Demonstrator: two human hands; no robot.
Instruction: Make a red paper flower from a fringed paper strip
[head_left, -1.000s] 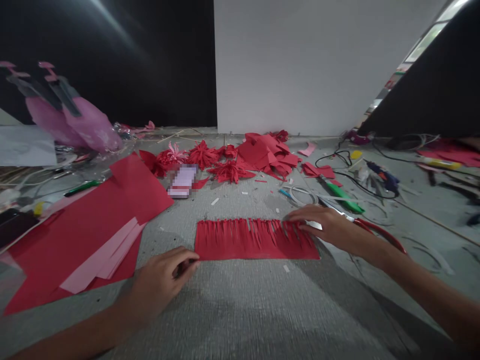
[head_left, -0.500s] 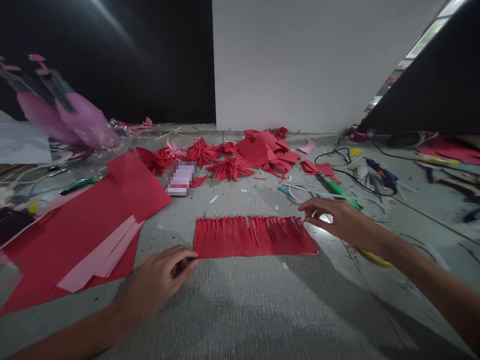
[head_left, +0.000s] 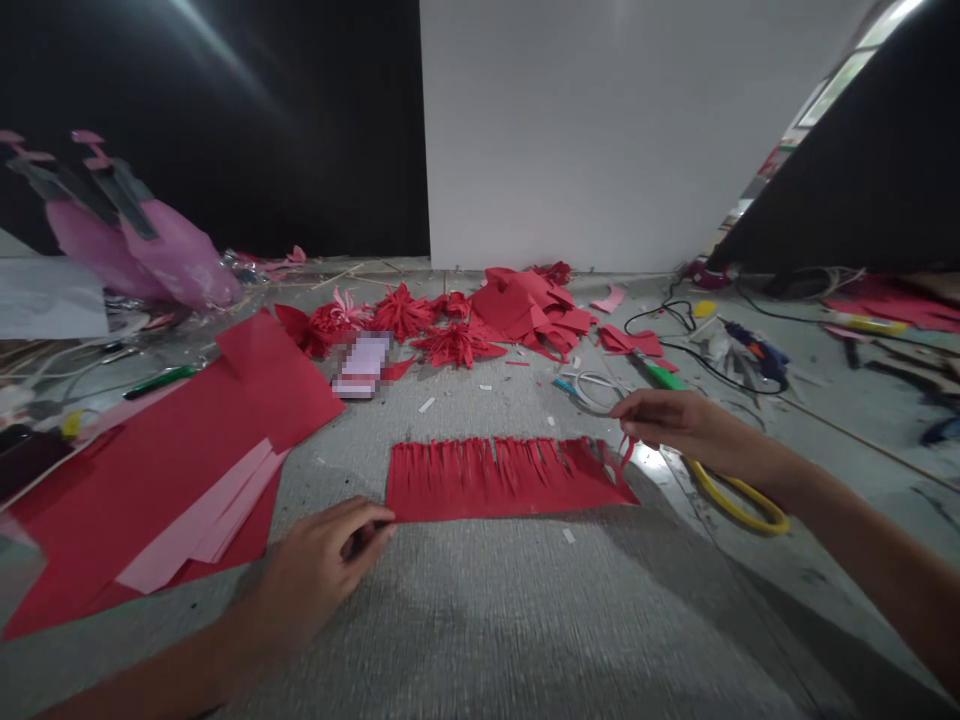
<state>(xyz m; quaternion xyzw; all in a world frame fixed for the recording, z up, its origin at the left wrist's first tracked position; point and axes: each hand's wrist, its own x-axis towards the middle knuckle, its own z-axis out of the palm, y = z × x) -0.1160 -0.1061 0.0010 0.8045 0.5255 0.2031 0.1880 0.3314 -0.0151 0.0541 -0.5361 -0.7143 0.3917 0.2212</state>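
Both forearms are cut off by the frame, and the two hands are well apart. The left hand [head_left: 330, 550] has thumb and forefinger together at the near left corner of the fringed red paper [head_left: 487, 495]; I cannot tell whether they pinch it or only press it down. The paper lies across the grey surface [head_left: 510, 620] between the hands, cut fringe on the far side.

The right hand [head_left: 679, 425] is closed at the fingertips on a red strand [head_left: 627, 453] at the paper's right end; the gripped tip is hidden. Half a second ago that end lay flatter; now the strand is drawn up to the fingers, while the left hand stays at its corner. The yellow loop [head_left: 776, 525] by the right forearm, partly covered by it, shows more fully than before.

At the left, pink strips [head_left: 202, 520] lie on large red sheets [head_left: 165, 480]. Farther off, the right hand partly blocks a green-handled tool [head_left: 661, 375]. A pale phone-like thing [head_left: 364, 365] is pixelated and unreadable. Behind it are fringed red flowers [head_left: 405, 312] and a heap of red pieces [head_left: 517, 305], overlapping too much to count, before a white panel [head_left: 585, 130].
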